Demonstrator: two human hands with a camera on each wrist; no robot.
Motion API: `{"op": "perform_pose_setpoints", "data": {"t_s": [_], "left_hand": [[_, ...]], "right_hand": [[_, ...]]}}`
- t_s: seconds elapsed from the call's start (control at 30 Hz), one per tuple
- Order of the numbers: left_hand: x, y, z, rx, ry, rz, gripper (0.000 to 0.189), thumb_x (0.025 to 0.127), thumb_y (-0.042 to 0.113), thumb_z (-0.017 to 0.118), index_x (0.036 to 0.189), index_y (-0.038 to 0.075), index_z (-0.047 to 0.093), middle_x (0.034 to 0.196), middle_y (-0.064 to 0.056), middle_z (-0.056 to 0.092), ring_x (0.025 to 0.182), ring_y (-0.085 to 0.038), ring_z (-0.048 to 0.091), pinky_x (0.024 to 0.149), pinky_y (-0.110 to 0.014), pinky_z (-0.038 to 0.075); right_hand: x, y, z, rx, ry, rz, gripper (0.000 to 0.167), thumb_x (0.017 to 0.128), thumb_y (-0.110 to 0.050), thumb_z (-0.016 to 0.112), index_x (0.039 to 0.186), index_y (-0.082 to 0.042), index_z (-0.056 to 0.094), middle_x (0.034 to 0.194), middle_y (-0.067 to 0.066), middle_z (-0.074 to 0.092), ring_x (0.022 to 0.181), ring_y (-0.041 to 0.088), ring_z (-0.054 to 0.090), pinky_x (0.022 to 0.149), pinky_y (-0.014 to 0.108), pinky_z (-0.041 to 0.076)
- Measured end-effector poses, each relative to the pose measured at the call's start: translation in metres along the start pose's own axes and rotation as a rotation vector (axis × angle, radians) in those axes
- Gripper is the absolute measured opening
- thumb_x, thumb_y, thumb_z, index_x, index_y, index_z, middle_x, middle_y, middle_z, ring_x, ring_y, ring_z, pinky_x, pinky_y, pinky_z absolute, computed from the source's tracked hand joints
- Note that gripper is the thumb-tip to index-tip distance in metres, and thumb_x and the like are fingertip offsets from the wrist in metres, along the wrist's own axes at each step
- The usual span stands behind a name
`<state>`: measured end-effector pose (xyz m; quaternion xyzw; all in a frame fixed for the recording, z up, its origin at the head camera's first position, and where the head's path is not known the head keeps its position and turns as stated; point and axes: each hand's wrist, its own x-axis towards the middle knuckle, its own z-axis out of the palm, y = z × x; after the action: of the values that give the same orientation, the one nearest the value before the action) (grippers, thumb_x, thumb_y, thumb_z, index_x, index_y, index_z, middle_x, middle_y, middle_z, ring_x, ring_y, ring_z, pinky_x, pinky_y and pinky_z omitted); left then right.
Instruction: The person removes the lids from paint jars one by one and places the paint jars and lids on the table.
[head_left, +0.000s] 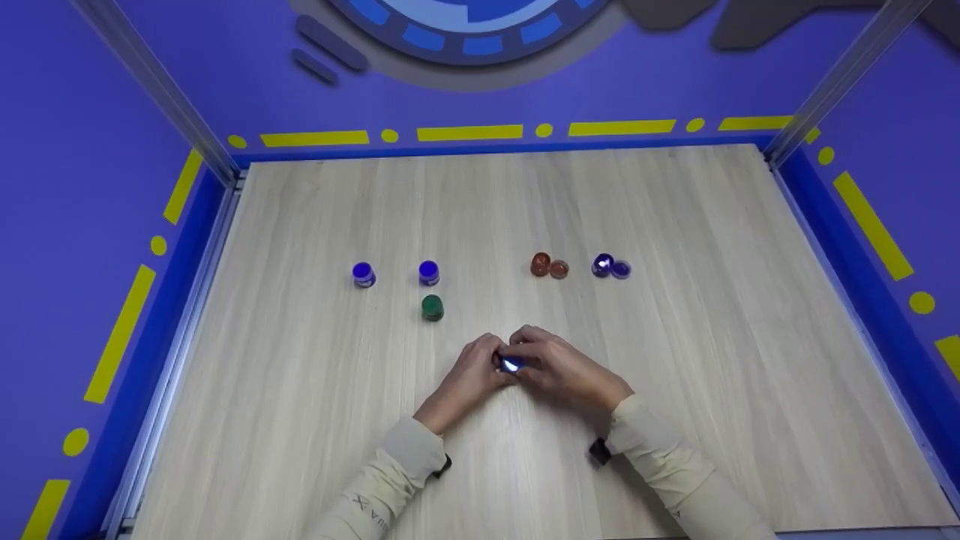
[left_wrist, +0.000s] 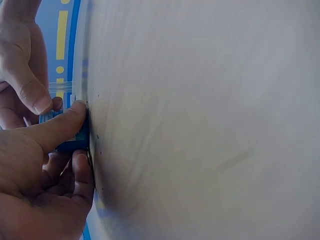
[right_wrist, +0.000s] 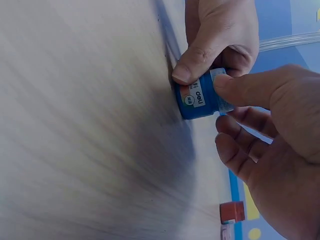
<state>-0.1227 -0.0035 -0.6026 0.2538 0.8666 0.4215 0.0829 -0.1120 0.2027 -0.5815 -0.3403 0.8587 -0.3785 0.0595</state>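
A small blue paint jar point(right_wrist: 197, 100) with a white label stands on the table between both hands, its base close against the wood in the wrist views. My left hand point(head_left: 478, 364) grips the jar's body, thumb along its side. From the other side my right hand point(head_left: 562, 367) pinches the ribbed lid point(right_wrist: 220, 86) at the top, thumb against its edge. In the head view the fingers cover most of the jar, leaving a shiny patch of its top visible.
Beyond the hands to the left stand two purple-topped jars point(head_left: 364, 274) and a green jar point(head_left: 432, 307). Towards the right are an uncapped orange-brown jar point(head_left: 540, 264) and an uncapped dark purple jar point(head_left: 602, 265), each beside its lid. Blue walls point(head_left: 480, 105) enclose the table.
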Motion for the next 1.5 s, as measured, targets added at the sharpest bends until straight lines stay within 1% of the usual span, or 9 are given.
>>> {"op": "perform_pose_setpoints", "data": {"t_s": [0.13, 0.37, 0.47, 0.73, 0.9, 1.1, 1.27, 1.4, 1.5], "left_hand": [[-0.001, -0.001, -0.001, -0.015, -0.005, -0.019, 0.031, 0.079, 0.007, 0.088, 0.096, 0.002, 0.063, 0.088, -0.002, 0.058, 0.081, -0.014, 0.052, 0.075, -0.03, 0.046], [-0.004, -0.002, -0.001, -0.031, 0.008, -0.016, 0.027, 0.081, 0.005, 0.087, 0.096, 0.004, 0.064, 0.089, -0.001, 0.059, 0.081, -0.013, 0.053, 0.076, -0.03, 0.046], [-0.004, -0.003, -0.001, -0.026, 0.016, -0.002, 0.025, 0.082, 0.004, 0.084, 0.098, 0.002, 0.064, 0.091, -0.002, 0.06, 0.082, -0.014, 0.053, 0.077, -0.03, 0.047], [-0.003, -0.003, 0.001, -0.029, 0.015, -0.013, 0.025, 0.083, 0.001, 0.082, 0.101, -0.001, 0.064, 0.097, -0.006, 0.063, 0.088, -0.017, 0.058, 0.081, -0.032, 0.051], [-0.003, -0.003, 0.002, -0.012, 0.026, 0.001, 0.026, 0.082, 0.002, 0.083, 0.101, 0.0, 0.065, 0.096, -0.006, 0.063, 0.087, -0.018, 0.058, 0.081, -0.034, 0.051], [-0.004, -0.003, 0.002, 0.008, 0.042, 0.042, 0.028, 0.082, 0.007, 0.086, 0.094, 0.001, 0.062, 0.088, -0.008, 0.06, 0.08, -0.015, 0.052, 0.074, -0.03, 0.046], [-0.003, -0.002, 0.002, -0.016, 0.001, 0.006, 0.031, 0.083, 0.016, 0.087, 0.09, 0.005, 0.06, 0.085, -0.006, 0.058, 0.077, -0.011, 0.046, 0.072, -0.027, 0.041], [-0.002, -0.001, 0.001, -0.038, -0.012, -0.017, 0.031, 0.081, 0.013, 0.088, 0.088, 0.005, 0.059, 0.084, -0.003, 0.057, 0.077, -0.011, 0.046, 0.072, -0.028, 0.041], [-0.001, 0.0, 0.0, -0.031, -0.01, -0.018, 0.03, 0.08, 0.011, 0.088, 0.089, 0.004, 0.06, 0.086, -0.003, 0.057, 0.079, -0.013, 0.048, 0.074, -0.03, 0.043]], "right_hand": [[-0.001, -0.001, 0.005, 0.015, 0.067, 0.083, 0.04, 0.09, -0.009, 0.079, 0.129, -0.002, 0.068, 0.118, 0.006, 0.064, 0.106, 0.02, 0.062, 0.091, 0.037, 0.053], [-0.002, -0.019, 0.025, -0.023, 0.382, 0.301, 0.037, 0.094, -0.025, 0.078, 0.115, 0.003, 0.067, 0.095, 0.009, 0.065, 0.082, 0.019, 0.06, 0.072, 0.033, 0.052], [-0.003, -0.026, 0.033, -0.062, 0.412, 0.337, 0.036, 0.092, -0.027, 0.08, 0.11, 0.001, 0.067, 0.093, 0.008, 0.064, 0.08, 0.016, 0.058, 0.07, 0.032, 0.051], [-0.002, -0.03, 0.04, -0.075, 0.379, 0.346, 0.032, 0.087, -0.023, 0.084, 0.105, -0.001, 0.069, 0.1, 0.01, 0.067, 0.09, 0.018, 0.062, 0.078, 0.037, 0.054], [-0.001, -0.029, 0.033, -0.055, 0.302, 0.33, 0.027, 0.088, -0.018, 0.084, 0.104, -0.002, 0.071, 0.1, 0.006, 0.065, 0.09, 0.016, 0.061, 0.079, 0.035, 0.055], [-0.001, -0.021, 0.019, -0.148, 0.146, 0.129, 0.023, 0.095, -0.013, 0.076, 0.114, -0.002, 0.072, 0.108, 0.004, 0.063, 0.096, 0.015, 0.063, 0.085, 0.034, 0.055], [-0.001, -0.016, 0.01, -0.26, 0.071, -0.032, 0.031, 0.095, -0.004, 0.073, 0.125, -0.002, 0.07, 0.111, 0.006, 0.063, 0.101, 0.018, 0.062, 0.087, 0.035, 0.054], [-0.002, -0.015, 0.009, -0.29, 0.043, -0.087, 0.037, 0.095, 0.001, 0.069, 0.132, 0.0, 0.066, 0.115, 0.009, 0.06, 0.104, 0.02, 0.058, 0.086, 0.035, 0.054], [-0.003, -0.014, 0.01, -0.252, 0.044, -0.062, 0.04, 0.095, 0.001, 0.068, 0.135, -0.001, 0.065, 0.117, 0.008, 0.058, 0.105, 0.018, 0.058, 0.088, 0.035, 0.054]]}}
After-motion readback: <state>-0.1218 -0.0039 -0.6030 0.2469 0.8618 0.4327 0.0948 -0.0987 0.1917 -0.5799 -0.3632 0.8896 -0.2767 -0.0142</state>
